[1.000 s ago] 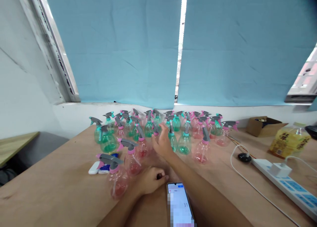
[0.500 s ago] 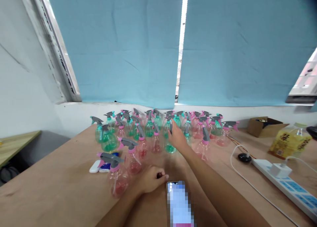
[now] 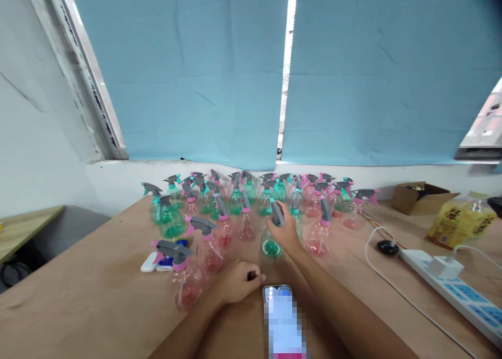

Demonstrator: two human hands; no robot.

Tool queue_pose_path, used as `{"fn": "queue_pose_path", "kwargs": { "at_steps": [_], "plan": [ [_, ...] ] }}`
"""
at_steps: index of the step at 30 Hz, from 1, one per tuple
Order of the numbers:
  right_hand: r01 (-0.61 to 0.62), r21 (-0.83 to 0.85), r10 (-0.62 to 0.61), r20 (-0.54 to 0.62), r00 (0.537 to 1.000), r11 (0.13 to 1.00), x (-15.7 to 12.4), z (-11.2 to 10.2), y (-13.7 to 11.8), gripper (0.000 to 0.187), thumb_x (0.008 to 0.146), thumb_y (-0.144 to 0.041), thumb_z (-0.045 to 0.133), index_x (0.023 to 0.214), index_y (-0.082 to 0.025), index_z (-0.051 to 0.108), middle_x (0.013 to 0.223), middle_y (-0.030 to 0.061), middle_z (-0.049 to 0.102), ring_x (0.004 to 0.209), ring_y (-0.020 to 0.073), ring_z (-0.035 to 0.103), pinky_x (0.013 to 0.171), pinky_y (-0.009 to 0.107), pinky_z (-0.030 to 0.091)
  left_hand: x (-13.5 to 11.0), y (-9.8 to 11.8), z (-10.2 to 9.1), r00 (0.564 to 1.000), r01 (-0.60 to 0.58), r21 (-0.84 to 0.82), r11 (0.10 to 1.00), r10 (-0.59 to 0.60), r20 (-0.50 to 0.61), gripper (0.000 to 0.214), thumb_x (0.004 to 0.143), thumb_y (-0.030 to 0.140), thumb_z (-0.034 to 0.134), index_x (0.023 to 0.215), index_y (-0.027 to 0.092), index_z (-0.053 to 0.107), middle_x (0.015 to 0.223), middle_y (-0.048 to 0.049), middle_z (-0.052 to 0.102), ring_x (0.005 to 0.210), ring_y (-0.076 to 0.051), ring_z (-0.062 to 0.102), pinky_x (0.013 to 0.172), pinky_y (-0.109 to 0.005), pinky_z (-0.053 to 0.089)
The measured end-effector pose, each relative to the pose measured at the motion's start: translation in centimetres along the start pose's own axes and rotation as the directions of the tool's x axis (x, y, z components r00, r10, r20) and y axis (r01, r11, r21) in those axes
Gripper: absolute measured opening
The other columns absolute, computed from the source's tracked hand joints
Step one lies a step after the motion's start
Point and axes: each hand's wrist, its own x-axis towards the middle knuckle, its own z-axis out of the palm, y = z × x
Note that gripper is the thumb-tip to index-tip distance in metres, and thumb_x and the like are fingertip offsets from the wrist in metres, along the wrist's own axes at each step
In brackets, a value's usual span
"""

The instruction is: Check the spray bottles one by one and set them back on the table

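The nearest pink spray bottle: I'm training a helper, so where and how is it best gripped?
Probably around the pink collar, just below the grey spray head, from the near side: the bottle stands upright, narrows there, bulges out beneath, and no other bottle stands nearer.

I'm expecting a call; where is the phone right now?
At the bottom of the head view, just right of centre, the phone lies on the table near the left hand.

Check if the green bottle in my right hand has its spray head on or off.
On: a grey spray head sits atop the green bottle in your right hand.
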Motion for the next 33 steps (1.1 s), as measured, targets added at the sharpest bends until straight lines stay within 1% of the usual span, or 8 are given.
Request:
{"fn": "queue_pose_path", "kwargs": {
  "at_steps": [2, 5, 7, 10, 13, 19, 27, 33],
  "plan": [
    [-0.047, 0.110, 0.042, 0.053, 0.998, 0.993, -0.2, -0.1, 0.4, 0.043, 0.077, -0.025, 0.059, 0.119, -0.018, 0.061, 0.079, 0.0011, 0.060, 0.065, 0.0157, 0.053, 0.068, 0.030, 0.046, 0.1, -0.3, 0.2, 1.000, -0.002, -0.001, 1.000, 0.002, -0.003, 0.040, 0.094, 0.048, 0.048, 0.074, 0.018, 0.064, 0.068, 0.0031, 0.061, 0.062, -0.011, 0.050, 0.057, -0.024, 0.028],
    [-0.086, 0.239, 0.026, 0.245, 0.969, 0.967, 0.0, -0.6, 0.5, 0.037, 0.073, -0.020, 0.057, 0.109, -0.022, 0.067, 0.077, -0.0007, 0.059, 0.067, 0.0149, 0.052, 0.069, 0.029, 0.046, 0.2, -0.6, 0.5, 1.000, 0.002, -0.009, 1.000, -0.002, -0.009, 0.041, 0.093, 0.049, 0.047, 0.073, 0.018, 0.063, 0.066, 0.0030, 0.060, 0.062, -0.011, 0.049, 0.056, -0.024, 0.027],
    [-0.130, 0.316, -0.011, 0.409, 0.912, 0.940, 0.4, -1.1, 0.2, 0.040, 0.071, -0.018, 0.058, 0.109, -0.023, 0.067, 0.079, -0.0010, 0.062, 0.072, 0.0158, 0.056, 0.073, 0.030, 0.046, 0.2, -0.6, 0.6, 1.000, 0.002, -0.007, 1.000, -0.002, -0.012, 0.042, 0.094, 0.050, 0.046, 0.072, 0.018, 0.062, 0.065, 0.0032, 0.058, 0.061, -0.011, 0.048, 0.056, -0.024, 0.027],
    [-0.254, 0.399, -0.055, 0.620, 0.782, 0.881, 1.1, -1.8, -0.6, 0.039, 0.069, -0.018, 0.061, 0.107, -0.023, 0.068, 0.082, -0.0003, 0.066, 0.077, 0.0174, 0.061, 0.077, 0.032, 0.047, 0.2, -0.5, 0.5, 1.000, -0.005, 0.003, 1.000, 0.005, -0.010, 0.043, 0.094, 0.050, 0.046, 0.070, 0.018, 0.061, 0.064, 0.0036, 0.056, 0.060, -0.010, 0.047, 0.055, -0.024, 0.025],
    [-0.346, 0.442, -0.084, 0.707, 0.702, 0.828, 1.3, -1.9, -1.3, 0.028, 0.066, -0.017, 0.061, 0.093, -0.022, 0.071, 0.082, 0.0006, 0.069, 0.072, 0.0169, 0.063, 0.075, 0.032, 0.048, 0.1, -0.2, 0.2, 1.000, -0.003, 0.008, 1.000, 0.003, -0.005, 0.042, 0.094, 0.050, 0.046, 0.070, 0.018, 0.060, 0.064, 0.0036, 0.057, 0.060, -0.010, 0.047, 0.054, -0.024, 0.025],
    [-0.439, 0.479, 0.018, 0.660, 0.751, 0.760, 0.7, -1.4, -1.0, 0.014, 0.060, -0.017, 0.058, 0.070, -0.019, 0.068, 0.066, -0.0004, 0.066, 0.064, 0.0161, 0.061, 0.064, 0.027, 0.047, 0.1, 0.1, 0.1, 1.000, 0.008, 0.014, 1.000, -0.008, -0.001, 0.044, 0.094, 0.051, 0.046, 0.070, 0.018, 0.060, 0.064, 0.0038, 0.058, 0.060, -0.010, 0.048, 0.055, -0.024, 0.025],
    [-0.377, 0.392, 0.065, 0.616, 0.785, 0.839, 0.5, -1.9, -1.5, 0.018, 0.060, -0.017, 0.055, 0.070, -0.020, 0.069, 0.059, -0.0021, 0.063, 0.062, 0.0161, 0.059, 0.065, 0.029, 0.047, 0.1, 0.1, 0.1, 1.000, 0.007, 0.004, 1.000, -0.007, 0.010, 0.045, 0.094, 0.053, 0.044, 0.072, 0.018, 0.063, 0.065, 0.0027, 0.058, 0.059, -0.011, 0.046, 0.057, -0.024, 0.027],
    [-0.383, 0.426, 0.058, 0.604, 0.795, 0.820, 0.3, -1.6, -1.8, 0.019, 0.059, -0.020, 0.055, 0.072, -0.021, 0.070, 0.069, 0.0006, 0.067, 0.065, 0.0176, 0.060, 0.065, 0.030, 0.048, 0.1, -0.1, 0.2, 1.000, -0.008, 0.022, 1.000, 0.008, -0.013, 0.045, 0.094, 0.051, 0.045, 0.069, 0.017, 0.059, 0.063, 0.0035, 0.055, 0.059, -0.010, 0.045, 0.057, -0.024, 0.026]
  ]
}}
